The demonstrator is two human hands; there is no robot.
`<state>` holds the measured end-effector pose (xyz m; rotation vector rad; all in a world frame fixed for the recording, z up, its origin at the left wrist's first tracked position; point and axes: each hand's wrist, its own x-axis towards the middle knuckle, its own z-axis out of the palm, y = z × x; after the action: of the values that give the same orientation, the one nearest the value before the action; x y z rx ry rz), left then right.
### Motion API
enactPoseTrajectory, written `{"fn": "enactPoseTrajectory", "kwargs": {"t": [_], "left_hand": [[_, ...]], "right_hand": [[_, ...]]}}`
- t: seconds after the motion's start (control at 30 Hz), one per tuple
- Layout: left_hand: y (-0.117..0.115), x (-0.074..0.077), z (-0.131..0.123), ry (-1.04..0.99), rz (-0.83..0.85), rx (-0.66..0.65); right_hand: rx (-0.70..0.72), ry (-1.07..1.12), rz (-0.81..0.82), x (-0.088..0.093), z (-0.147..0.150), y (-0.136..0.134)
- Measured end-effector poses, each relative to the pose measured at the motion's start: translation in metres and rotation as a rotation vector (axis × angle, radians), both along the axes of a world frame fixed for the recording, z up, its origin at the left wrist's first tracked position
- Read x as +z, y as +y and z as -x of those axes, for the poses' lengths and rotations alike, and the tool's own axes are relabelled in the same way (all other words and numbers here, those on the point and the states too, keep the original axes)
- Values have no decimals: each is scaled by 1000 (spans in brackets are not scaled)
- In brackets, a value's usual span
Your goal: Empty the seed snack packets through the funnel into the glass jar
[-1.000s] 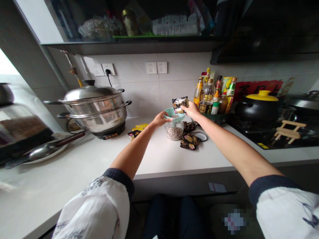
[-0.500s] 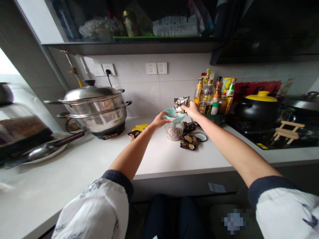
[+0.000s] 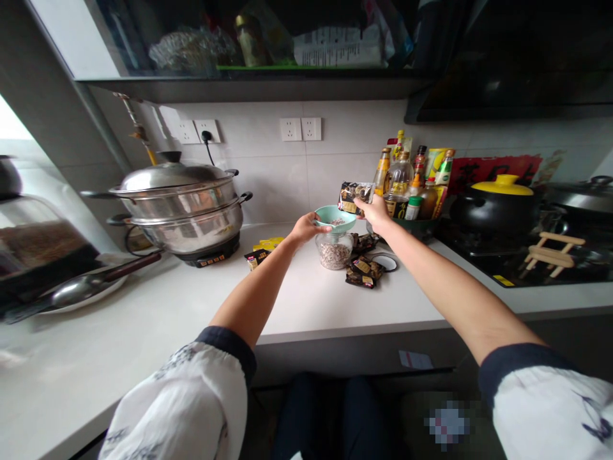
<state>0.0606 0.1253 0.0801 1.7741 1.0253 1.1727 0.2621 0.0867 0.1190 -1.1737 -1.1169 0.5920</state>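
Observation:
My left hand [image 3: 306, 229] grips the rim of a mint-green funnel [image 3: 342, 223], which sits on the mouth of a clear jar [image 3: 330, 254]. Small pale, speckled pieces fill much of the jar, and some lie inside the funnel. Just above the funnel's right side, my right hand [image 3: 375, 211] is closed on a black-and-gold packet [image 3: 353, 195]. Several similar black packets [image 3: 363, 273] lie on the counter right of the jar. Beside them rests a round lid or ring [image 3: 385, 262], its nearer edge pale. Left of the jar are yellow packets [image 3: 271, 244] and another black packet [image 3: 256, 257].
A two-tier steel steamer [image 3: 184, 214] stands on an electric base at left, near a ladle [image 3: 79, 291] on a plate. Sauce bottles [image 3: 383, 171] crowd the back right. A black pot [image 3: 498, 207] and small wooden stool-like rack [image 3: 550, 252] sit on the stove. Cabinets [image 3: 287, 92] hang overhead.
The packet in my right hand has tipped back a little and shifted slightly right. My left hand stays on the funnel, whose rim now shows more fully.

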Motion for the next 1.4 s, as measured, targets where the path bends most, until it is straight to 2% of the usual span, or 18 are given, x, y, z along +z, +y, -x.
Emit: {"fn": "enactPoseTrajectory", "kwargs": {"t": [0.17, 0.33, 0.6, 1.0, 1.23, 1.4], "left_hand": [[-2, 4, 1, 64, -14, 23], [1, 3, 4, 81, -20, 34], [1, 9, 0, 136, -44, 44], [-5, 7, -3, 5, 5, 21], [-5, 7, -2, 115, 1, 74], [-3, 4, -1, 100, 8, 61]], "right_hand": [[13, 0, -6, 3, 1, -1], [7, 4, -3, -1, 0, 3], [4, 21, 8, -6, -3, 8], [26, 47, -28, -6, -3, 13], [25, 18, -1, -14, -4, 16], [28, 12, 17, -18, -4, 16]]}}
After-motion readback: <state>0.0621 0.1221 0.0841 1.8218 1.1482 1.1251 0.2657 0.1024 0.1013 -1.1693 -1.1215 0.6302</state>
